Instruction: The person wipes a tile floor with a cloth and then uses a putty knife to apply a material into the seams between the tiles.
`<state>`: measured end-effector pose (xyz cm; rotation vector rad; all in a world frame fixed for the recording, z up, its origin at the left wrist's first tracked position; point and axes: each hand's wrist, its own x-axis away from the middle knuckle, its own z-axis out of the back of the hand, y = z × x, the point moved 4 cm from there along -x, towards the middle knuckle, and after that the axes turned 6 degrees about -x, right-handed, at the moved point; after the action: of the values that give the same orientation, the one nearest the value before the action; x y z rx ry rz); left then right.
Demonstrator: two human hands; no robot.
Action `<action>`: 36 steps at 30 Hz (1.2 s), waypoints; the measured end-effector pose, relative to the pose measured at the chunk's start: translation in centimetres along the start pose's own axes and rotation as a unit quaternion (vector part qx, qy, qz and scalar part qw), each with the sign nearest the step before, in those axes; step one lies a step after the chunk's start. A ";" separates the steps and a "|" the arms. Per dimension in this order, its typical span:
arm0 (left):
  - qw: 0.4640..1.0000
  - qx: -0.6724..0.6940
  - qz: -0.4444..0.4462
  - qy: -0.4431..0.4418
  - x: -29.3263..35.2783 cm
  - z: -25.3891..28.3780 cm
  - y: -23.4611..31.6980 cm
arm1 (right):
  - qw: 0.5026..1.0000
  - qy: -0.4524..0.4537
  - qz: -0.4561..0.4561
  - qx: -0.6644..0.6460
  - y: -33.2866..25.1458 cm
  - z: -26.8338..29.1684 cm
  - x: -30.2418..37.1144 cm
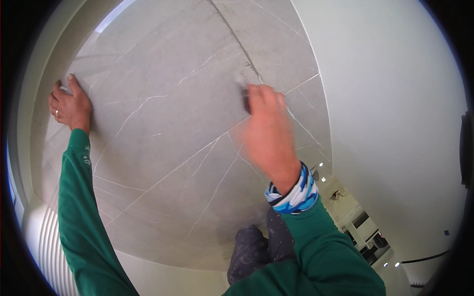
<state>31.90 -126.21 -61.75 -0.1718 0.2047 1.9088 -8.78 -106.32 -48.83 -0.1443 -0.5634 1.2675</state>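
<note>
My right hand (270,130), smeared by motion, is closed round a small dark tool (245,98) with a pale tip. Blur and fingers hide its exact kind. It is held over the grey veined tiles (163,133), just beside the lower end of a dark joint line (234,34). Farther left, my left hand (71,106) rests near the tiles' left edge, its thumb and fingers apart and a ring on one finger. Green sleeves cover both arms, and a blue and white patterned band (296,194) wraps the right wrist.
A smooth white wall (390,98) borders the tiles on the right. My knees, in dark speckled trousers (249,251), are at the lower middle. A ribbed white surface (52,251) stands at lower left. Past my right arm, dark and pale items (368,232) appear at lower right.
</note>
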 end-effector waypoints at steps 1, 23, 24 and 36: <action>1.000 -0.002 -0.004 -0.001 0.0 0.1 0.0 | 1.000 -0.001 -0.001 -0.001 0.8 0.3 0.2; 1.000 -0.004 -0.014 0.006 -0.3 0.4 0.2 | 0.998 0.045 -0.021 0.036 2.4 -0.3 -1.0; 1.000 -0.001 -0.006 -0.003 0.0 -0.1 0.4 | 0.998 0.032 -0.012 0.045 1.5 -0.8 -1.2; 1.000 0.000 -0.007 0.009 -0.5 0.0 0.2 | 1.000 0.007 -0.003 0.020 5.1 4.0 -0.7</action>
<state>31.85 -126.76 -61.57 -0.1891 0.2152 1.8941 -15.24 -106.21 -47.71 -0.1184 -0.5256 1.2692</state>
